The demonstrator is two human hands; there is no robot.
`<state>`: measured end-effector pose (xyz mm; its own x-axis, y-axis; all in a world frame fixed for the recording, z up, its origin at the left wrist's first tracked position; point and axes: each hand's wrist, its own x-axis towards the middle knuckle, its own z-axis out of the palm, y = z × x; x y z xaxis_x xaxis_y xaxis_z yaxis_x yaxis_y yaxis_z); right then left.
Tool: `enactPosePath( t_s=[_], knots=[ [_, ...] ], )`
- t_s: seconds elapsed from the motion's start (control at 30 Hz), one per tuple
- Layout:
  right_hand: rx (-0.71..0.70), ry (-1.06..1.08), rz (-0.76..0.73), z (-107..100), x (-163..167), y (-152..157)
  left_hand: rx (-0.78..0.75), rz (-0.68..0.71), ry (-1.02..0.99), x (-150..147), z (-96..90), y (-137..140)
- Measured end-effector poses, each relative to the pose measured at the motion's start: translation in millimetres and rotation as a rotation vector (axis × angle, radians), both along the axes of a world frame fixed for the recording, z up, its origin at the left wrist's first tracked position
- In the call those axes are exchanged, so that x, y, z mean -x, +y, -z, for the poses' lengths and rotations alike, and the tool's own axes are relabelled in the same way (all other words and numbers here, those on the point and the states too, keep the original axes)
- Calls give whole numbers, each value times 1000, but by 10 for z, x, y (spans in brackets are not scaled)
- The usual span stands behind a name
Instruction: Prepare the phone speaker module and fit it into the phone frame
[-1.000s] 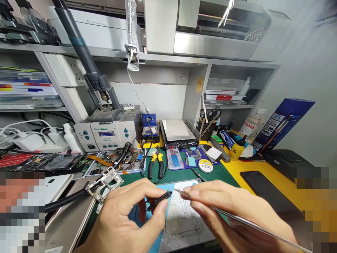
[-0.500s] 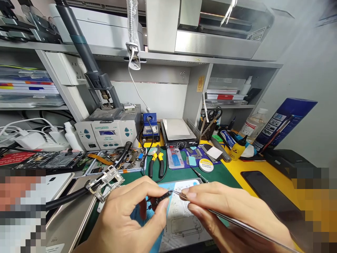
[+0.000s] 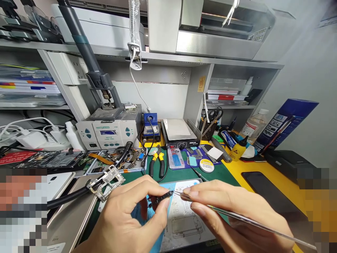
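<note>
Between thumb and index finger, my left hand [image 3: 131,214] pinches a small black part [image 3: 159,199], slim and uneven along its edge; its exact kind cannot be told. My right hand [image 3: 237,211] grips metal tweezers [image 3: 237,216] like a pen. The tweezers' tips meet or nearly meet the right end of the black part. Both hands are above a blue and white printed mat [image 3: 184,225] with a line drawing on it. Just left of my left hand, a phone circuit board [image 3: 110,179] rests against a thick black hose [image 3: 71,196].
Behind the hands lie yellow-handled pliers [image 3: 157,163], a round white tin [image 3: 206,165] and a small heating plate [image 3: 181,130]. A soldering station [image 3: 107,135] stands at left. A dark phone [image 3: 271,200] lies at right, near a yellow bottle [image 3: 239,149].
The view has shifted very slightly. My right hand and the tweezers have tilted a little, while the tips stay at the black part's end. My left hand keeps its pinch.
</note>
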<state>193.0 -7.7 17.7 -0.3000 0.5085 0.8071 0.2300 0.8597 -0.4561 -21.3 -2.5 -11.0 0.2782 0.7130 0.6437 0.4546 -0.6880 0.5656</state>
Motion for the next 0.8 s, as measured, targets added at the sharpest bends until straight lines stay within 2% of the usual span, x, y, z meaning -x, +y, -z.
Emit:
enactPosePath(
  t_s=[0.23, 0.43, 0.6, 0.8],
  knots=[
    [2, -21, -1, 8, 18, 12, -52, 16, -10, -1, -5, 35],
    [38, 6, -46, 45, 5, 27, -43, 22, -1, 3, 7, 29],
    [16, 23, -26, 18, 29, 26, -32, 15, -4, 1, 9, 31],
    [84, 49, -3, -21, 39, 46, -32, 21, -5, 16, 1, 26]
  ],
)
